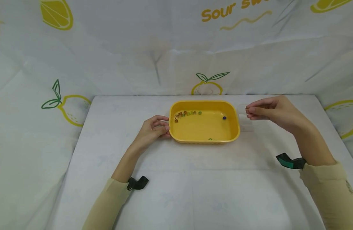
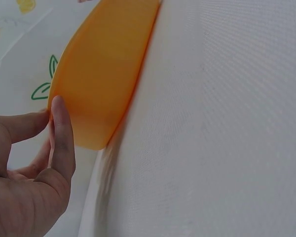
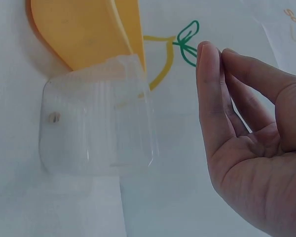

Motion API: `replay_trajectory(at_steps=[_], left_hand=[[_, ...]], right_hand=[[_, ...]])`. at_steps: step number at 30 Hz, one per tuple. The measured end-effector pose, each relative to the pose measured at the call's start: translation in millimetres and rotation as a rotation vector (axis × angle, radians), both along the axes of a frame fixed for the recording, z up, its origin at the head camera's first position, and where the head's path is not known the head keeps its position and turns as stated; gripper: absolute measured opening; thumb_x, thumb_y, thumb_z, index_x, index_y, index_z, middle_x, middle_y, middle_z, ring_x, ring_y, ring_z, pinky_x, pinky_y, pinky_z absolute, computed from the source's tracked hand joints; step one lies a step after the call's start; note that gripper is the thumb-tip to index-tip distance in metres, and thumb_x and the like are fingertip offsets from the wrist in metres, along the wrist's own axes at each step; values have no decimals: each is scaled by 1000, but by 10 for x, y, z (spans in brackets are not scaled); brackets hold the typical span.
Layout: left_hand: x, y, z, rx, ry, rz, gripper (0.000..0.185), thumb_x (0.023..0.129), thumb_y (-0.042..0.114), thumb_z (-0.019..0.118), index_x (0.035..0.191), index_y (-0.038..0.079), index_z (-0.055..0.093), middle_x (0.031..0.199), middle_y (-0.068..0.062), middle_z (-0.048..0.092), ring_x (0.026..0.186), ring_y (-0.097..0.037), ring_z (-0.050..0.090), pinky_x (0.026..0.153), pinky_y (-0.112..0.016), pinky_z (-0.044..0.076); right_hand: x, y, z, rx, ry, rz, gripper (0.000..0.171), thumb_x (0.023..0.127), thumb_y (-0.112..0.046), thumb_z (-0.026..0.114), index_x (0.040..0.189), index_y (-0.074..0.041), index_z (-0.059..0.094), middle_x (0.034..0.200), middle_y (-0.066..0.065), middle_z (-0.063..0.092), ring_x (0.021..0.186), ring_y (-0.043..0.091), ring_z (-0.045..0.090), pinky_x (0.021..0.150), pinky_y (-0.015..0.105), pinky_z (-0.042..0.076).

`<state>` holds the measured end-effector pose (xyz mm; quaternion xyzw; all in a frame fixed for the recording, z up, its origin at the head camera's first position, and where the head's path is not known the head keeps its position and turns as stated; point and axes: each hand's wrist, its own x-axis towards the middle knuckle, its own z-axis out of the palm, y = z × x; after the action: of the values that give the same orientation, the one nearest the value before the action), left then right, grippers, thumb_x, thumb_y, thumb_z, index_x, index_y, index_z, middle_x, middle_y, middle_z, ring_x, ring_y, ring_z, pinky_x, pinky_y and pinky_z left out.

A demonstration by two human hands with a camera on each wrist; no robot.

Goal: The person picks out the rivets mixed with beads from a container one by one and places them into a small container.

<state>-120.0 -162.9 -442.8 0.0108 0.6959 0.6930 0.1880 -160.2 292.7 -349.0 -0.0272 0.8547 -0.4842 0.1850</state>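
Note:
A yellow tray [image 1: 234,127] sits mid-table. Several orange and green beads [image 1: 188,113] lie along its far left wall, with a blue bead [image 1: 224,118] at the right and a green bead [image 1: 210,139] by the near wall. My left hand [image 1: 164,124] holds the tray's left end; in the left wrist view the thumb [image 2: 59,128] lies against the tray wall [image 2: 103,69]. My right hand [image 1: 247,110] hovers just right of the tray, fingertips pinched on a tiny bead. Below it stands a clear plastic cup [image 3: 96,123] with one bead [image 3: 53,117] inside.
A white cloth [image 1: 193,185] printed with lemons covers the table and rises as a backdrop behind and at both sides. The clear cup [image 1: 246,118] stands right against the tray's right end. A black strap sits on each wrist.

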Motion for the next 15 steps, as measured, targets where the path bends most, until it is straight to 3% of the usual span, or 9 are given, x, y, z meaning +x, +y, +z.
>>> replay_trajectory(at_steps=[15], left_hand=[[-2,-1,-18,-2,0,1,40,105,6,70,143,3,59,112,-11,68,87,-17,78,87,-33,71]], right_hand=[[15,201,-144,-89,-32,-49,21,106,-19,72,122,-9,80,109,-6,83,98,13,82,89,28,69]])
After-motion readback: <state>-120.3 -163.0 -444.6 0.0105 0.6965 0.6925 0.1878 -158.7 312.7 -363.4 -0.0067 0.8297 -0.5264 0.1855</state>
